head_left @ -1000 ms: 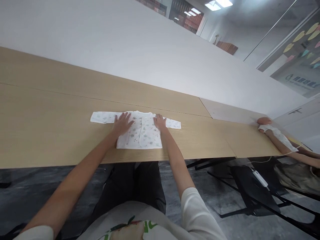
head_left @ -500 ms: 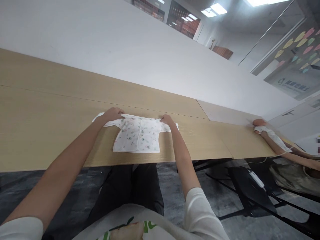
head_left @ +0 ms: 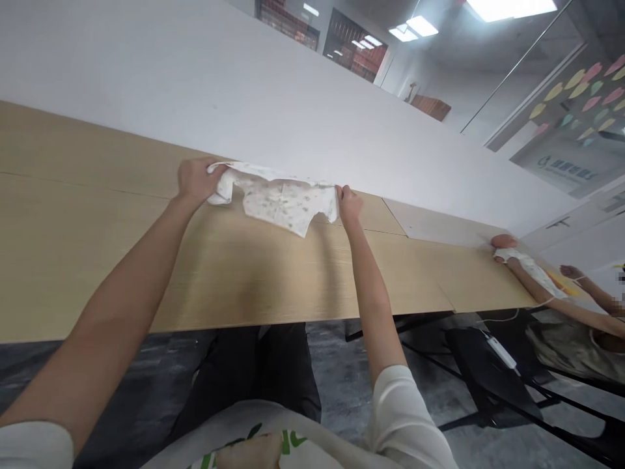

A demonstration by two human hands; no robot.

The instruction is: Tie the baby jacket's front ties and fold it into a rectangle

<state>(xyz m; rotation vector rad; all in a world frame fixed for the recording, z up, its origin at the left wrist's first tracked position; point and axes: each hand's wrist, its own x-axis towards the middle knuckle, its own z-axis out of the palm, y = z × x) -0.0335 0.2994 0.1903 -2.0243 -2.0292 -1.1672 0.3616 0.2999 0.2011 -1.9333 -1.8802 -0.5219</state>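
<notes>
A small white baby shirt (head_left: pixel 280 202) with a scattered print is stretched between my two hands, lifted above the wooden table (head_left: pixel 234 280). My left hand (head_left: pixel 198 179) pinches it at the left sleeve side. At the other end, my right hand (head_left: pixel 349 203) has its fingers closed on the right sleeve. The upper edge runs nearly straight from hand to hand, while the body hangs down, somewhat blurred and skewed. Shadows of the arms and cloth fall on the tabletop below.
A white wall panel (head_left: pixel 234 91) rises behind the table. Far right, a baby doll (head_left: pixel 504 242) in white clothing lies by a co-worker's arm (head_left: pixel 581 314). Black folding chairs (head_left: pixel 498 371) stand under the right side, one holding a white power strip (head_left: pixel 502 352).
The shirt lay flat on the table before; now both hands have raised it and carried it away from me, and its body hangs loose. The co-worker's other hand has come into view.
</notes>
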